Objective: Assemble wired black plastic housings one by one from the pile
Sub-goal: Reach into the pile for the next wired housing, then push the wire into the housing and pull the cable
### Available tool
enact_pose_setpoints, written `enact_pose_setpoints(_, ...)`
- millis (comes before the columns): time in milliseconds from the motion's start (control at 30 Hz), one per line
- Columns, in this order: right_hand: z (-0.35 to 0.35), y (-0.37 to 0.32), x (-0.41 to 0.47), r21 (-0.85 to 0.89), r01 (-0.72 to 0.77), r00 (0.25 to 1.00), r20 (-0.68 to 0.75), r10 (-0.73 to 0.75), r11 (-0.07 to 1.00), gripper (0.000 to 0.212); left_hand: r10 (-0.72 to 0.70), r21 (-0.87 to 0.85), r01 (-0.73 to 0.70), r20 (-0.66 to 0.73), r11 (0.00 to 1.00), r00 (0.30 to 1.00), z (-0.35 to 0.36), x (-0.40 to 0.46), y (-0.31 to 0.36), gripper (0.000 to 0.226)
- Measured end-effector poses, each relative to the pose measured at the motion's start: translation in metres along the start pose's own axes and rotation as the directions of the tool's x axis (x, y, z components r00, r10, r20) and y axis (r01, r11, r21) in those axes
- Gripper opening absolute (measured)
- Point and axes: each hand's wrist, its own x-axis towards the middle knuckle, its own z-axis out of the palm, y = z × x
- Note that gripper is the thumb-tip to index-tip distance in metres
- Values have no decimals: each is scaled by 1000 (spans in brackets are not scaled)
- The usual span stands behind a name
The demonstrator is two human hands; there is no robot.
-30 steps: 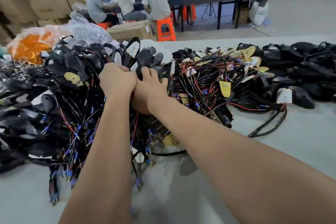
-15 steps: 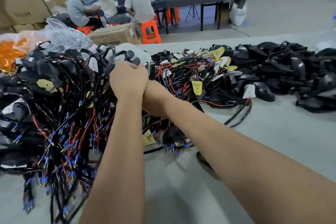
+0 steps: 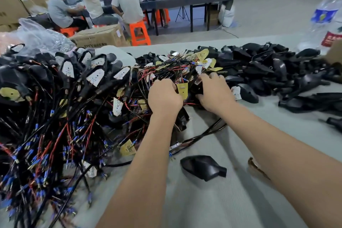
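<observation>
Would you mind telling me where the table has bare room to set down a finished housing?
Bare grey table lies near the person, between the forearms around the lone black housing, and right of the right hand toward the near edge. The wired pile crowds the left; loose housings crowd the far right.

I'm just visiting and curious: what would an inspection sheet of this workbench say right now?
Surface: grey table, bare in front.
Job's things: tangled pile of wired housings at left and centre; heap of black shells at right; one loose black shell near the forearms.
Clutter: clear plastic bags; water bottle; brown scrap.
Hands: left hand and right hand both reach into the pile beside a yellow tag; fingers curled among the wires, grip hidden.
Cables: black, red and blue-tipped wires, knotted.
Surroundings: people seated at a far table; cardboard boxes; orange stools.
</observation>
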Motion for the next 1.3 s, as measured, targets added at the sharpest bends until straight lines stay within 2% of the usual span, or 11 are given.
enact_pose_setpoints(233,-6,7,19,43,42,999,9,-42,998,51,-53,-64,55,32,996,998,5,7,3,15)
enact_pose_setpoints(367,-3,14,12,22,153,987,-60,-152,988,35,-116,8,116,-3,993,993,11,5,16,45)
enact_pose_setpoints(533,-2,27,0,14,244,952,-195,-237,970,29,-85,-155,63,-140,986,986,16,0,17,14)
enact_pose_setpoints(600,-1,33,-7,160,271,935,-278,-220,949,25,-125,-304,73,-156,950,980,14,-3,19,28)
enact_pose_setpoints(733,-8,49,-20,483,264,904,-427,-38,835,15,-199,-602,9,-249,798,948,6,-14,36,10)
enact_pose_setpoints(867,-23,77,-50,852,159,925,-305,225,499,8,-125,-679,-170,-362,714,924,-2,-30,61,9)
enact_pose_setpoints(900,-26,90,-61,844,163,925,-312,219,512,9,-71,-688,-217,-364,693,929,-3,-34,69,8)
enact_pose_setpoints(1000,-33,126,-90,457,199,932,-362,-24,867,6,145,-712,-332,-312,618,939,0,-48,99,10)
enact_pose_setpoints(1100,-32,142,-109,371,167,963,-260,-71,913,20,361,-708,-401,-217,581,907,11,-63,127,16)
enact_pose_setpoints(1200,-28,144,-116,725,84,953,-258,158,683,36,434,-711,-403,-151,577,888,24,-71,138,18)
enact_pose_setpoints(1300,-34,150,-116,989,-55,948,94,302,-138,52,478,-749,-344,-42,567,878,35,-75,133,19)
